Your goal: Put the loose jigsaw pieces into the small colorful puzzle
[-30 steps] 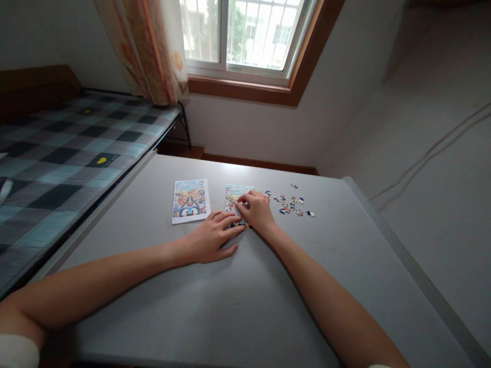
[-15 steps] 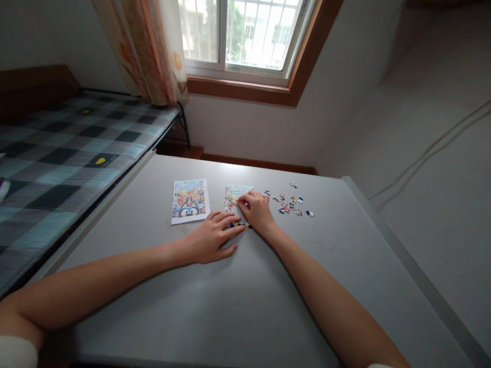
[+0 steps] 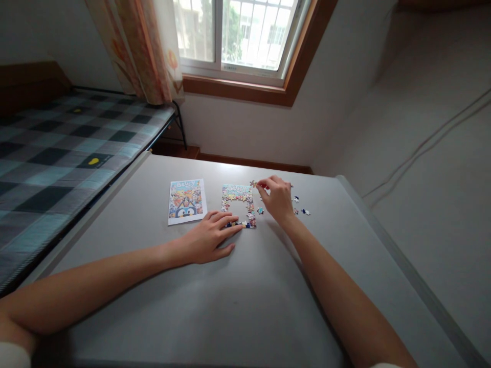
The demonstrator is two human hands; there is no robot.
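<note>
A partly assembled jigsaw puzzle (image 3: 237, 192) lies on the table as a frame of joined pieces around a bare middle. My left hand (image 3: 209, 237) rests flat with fingers stretched over its lower left corner, covering some of it. Beyond the puzzle's top right corner, my right hand (image 3: 278, 198) pinches a puzzle piece (image 3: 253, 183) between thumb and forefinger. A loose piece (image 3: 261, 210) sits just right of the frame. More loose pieces (image 3: 306, 211) lie to the right, partly hidden by my right hand.
A printed reference picture (image 3: 187, 200) with the same colourful design lies left of the puzzle. The grey table (image 3: 230, 306) stands beside a bed with a checked mattress (image 3: 111, 138). A window (image 3: 253, 36) and a curtain (image 3: 141, 51) are at the back.
My right hand has moved right and away from the puzzle, uncovering its right side, and now has a piece at its fingertips. My left hand stays on the lower left corner.
</note>
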